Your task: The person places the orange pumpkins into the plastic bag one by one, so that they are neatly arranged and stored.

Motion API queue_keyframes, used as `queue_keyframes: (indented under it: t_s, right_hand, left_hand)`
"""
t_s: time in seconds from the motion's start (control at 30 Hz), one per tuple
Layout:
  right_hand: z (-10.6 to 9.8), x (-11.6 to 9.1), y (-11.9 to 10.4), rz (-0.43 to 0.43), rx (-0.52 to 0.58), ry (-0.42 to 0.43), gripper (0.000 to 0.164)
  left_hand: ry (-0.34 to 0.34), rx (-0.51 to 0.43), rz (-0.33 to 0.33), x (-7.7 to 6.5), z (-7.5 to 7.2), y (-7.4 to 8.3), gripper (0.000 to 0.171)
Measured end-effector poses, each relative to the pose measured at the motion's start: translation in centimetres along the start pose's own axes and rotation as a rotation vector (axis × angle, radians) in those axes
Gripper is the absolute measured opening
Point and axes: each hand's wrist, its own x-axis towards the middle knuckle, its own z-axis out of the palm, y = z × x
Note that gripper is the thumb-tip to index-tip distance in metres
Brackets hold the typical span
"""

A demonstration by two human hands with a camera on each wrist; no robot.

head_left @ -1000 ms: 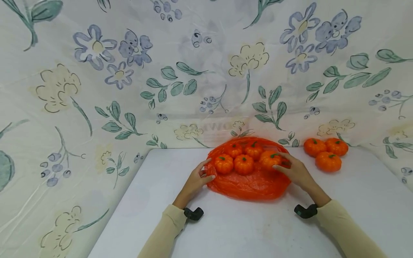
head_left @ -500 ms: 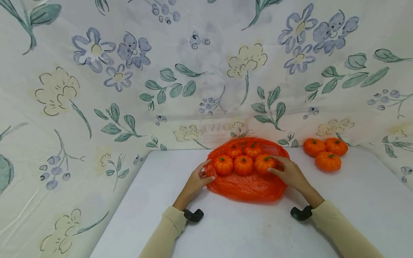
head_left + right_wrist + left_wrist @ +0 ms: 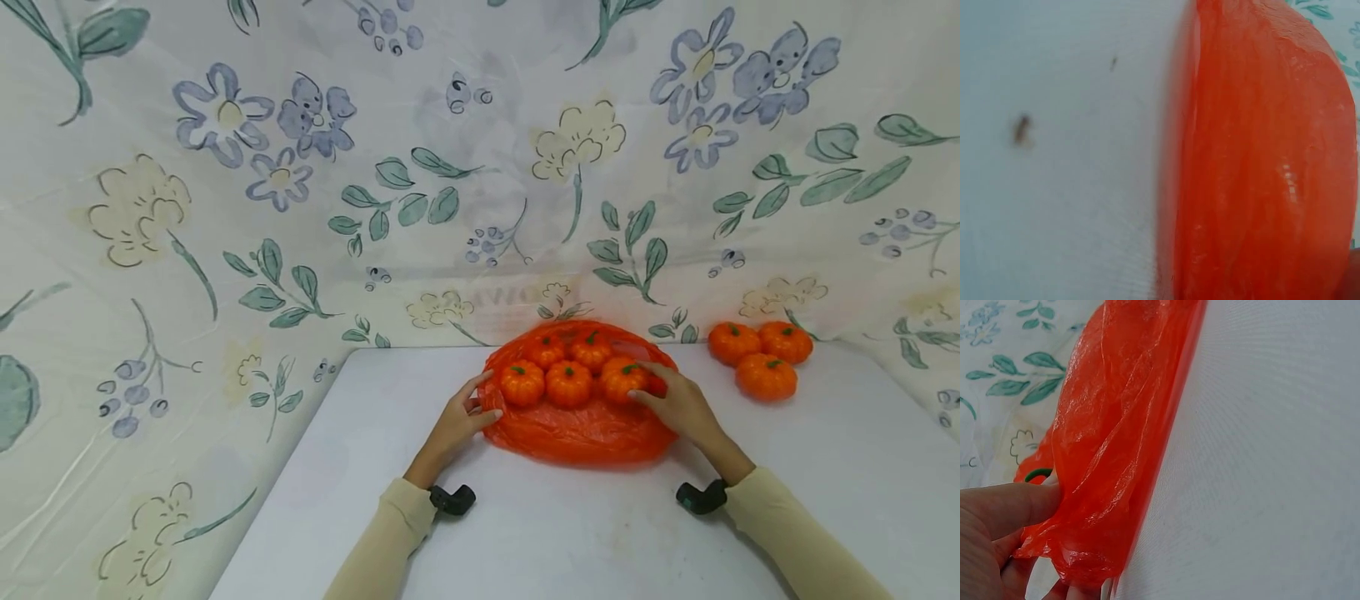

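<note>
Several small orange pumpkins, among them the front left one (image 3: 522,382) and the front middle one (image 3: 568,384), sit grouped in a spread red plastic bag (image 3: 585,437). My left hand (image 3: 455,421) grips the bag's left rim; in the left wrist view its thumb (image 3: 1019,506) lies over the folded plastic, with fingers beneath. On the right, my right hand (image 3: 686,408) holds the front right pumpkin (image 3: 622,381) by its right side, thumb in front and fingers behind. The right wrist view shows mostly the bag's side (image 3: 1260,162); that hand is almost wholly out of it.
Three more pumpkins (image 3: 765,377) stand close together at the table's back right, outside the bag. A floral cloth (image 3: 465,200) hangs behind the white table (image 3: 570,533). Black wrist cameras sit on both forearms.
My right hand has brought the front right pumpkin slightly left and down beside the middle one, then shifted slightly right with it. The left hand has kept its place on the bag's rim.
</note>
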Motion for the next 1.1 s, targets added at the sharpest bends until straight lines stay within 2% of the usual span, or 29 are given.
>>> queue_keyframes:
  t_s: [0.27, 0.47, 0.8, 1.1]
  right_hand:
    - [-0.14, 0.22, -0.06, -0.016, -0.052, 0.075, 0.064]
    - [-0.13, 0.24, 0.05, -0.028, -0.114, 0.133, 0.061]
    - [0.14, 0.81, -0.18, 0.094, -0.12, 0.109, 0.067]
    - [0.33, 0.96, -0.08, 0.107, -0.136, 0.111, 0.069]
  left_hand:
    - [0.012, 0.026, -0.007, -0.1, -0.08, -0.07, 0.069]
    - [-0.005, 0.001, 0.011, 0.0, -0.15, -0.27, 0.069]
    - [-0.015, -0.015, 0.019, -0.22, -0.05, -0.15, 0.069]
    - [-0.012, -0.017, 0.038, -0.22, -0.04, -0.06, 0.067]
